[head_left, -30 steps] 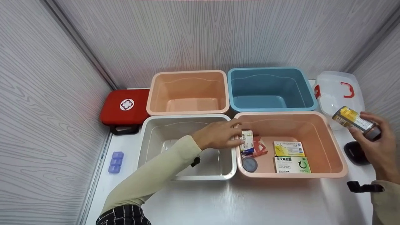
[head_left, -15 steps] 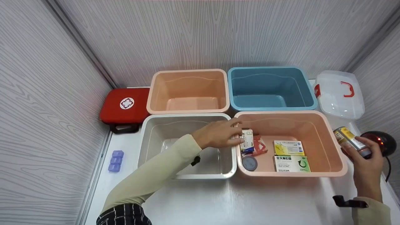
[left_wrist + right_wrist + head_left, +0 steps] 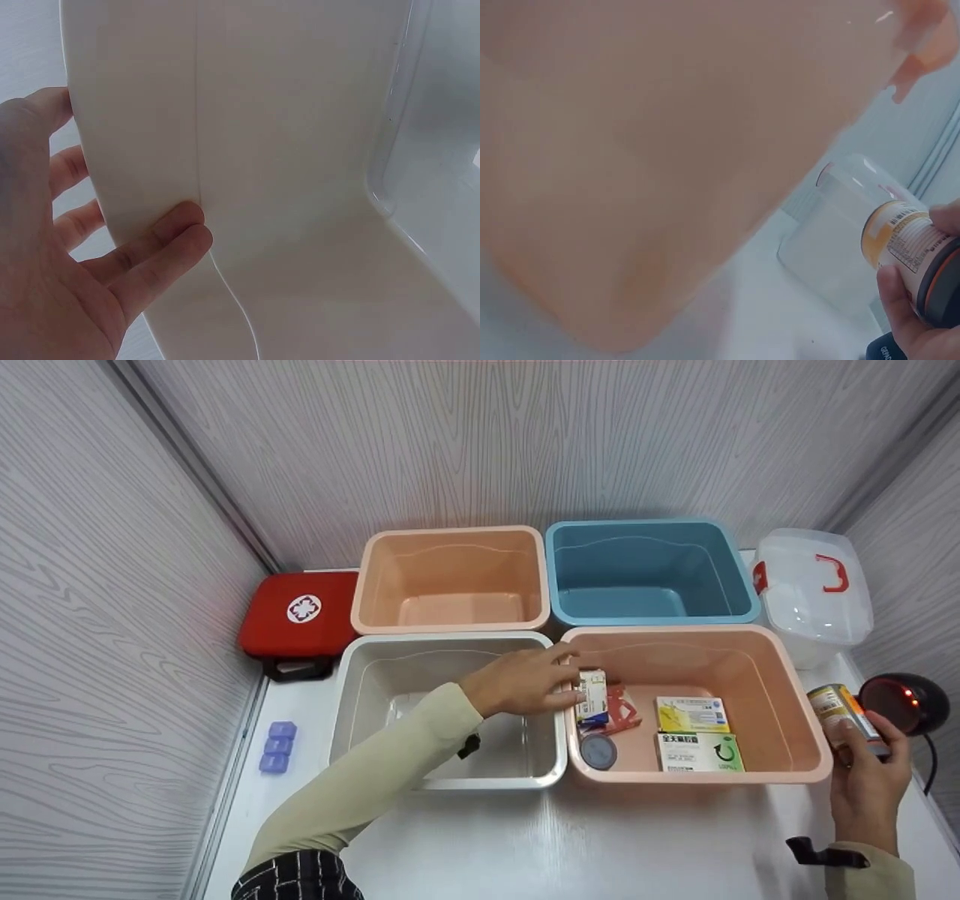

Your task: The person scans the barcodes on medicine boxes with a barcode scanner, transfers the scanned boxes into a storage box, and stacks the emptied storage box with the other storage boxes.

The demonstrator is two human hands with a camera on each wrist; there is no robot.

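Bottle (image 3: 846, 721) pinched in R hand (image 3: 870, 780), beside scanner (image 3: 907, 703), R of front peach bin (image 3: 757, 690). R-wrist cam shows its barcode (image 3: 904, 218); head view doesn't. Rolled vs 0.5 s ago, orange strip now visible. L hand (image 3: 521, 682) pinches grey bin (image 3: 420, 664) rim.

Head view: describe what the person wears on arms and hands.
The left hand and right hand are bare. The left sleeve is beige, with black fabric crossed by thin white lines higher up; the right sleeve is beige where it shows. A small black fitting sits at each wrist.
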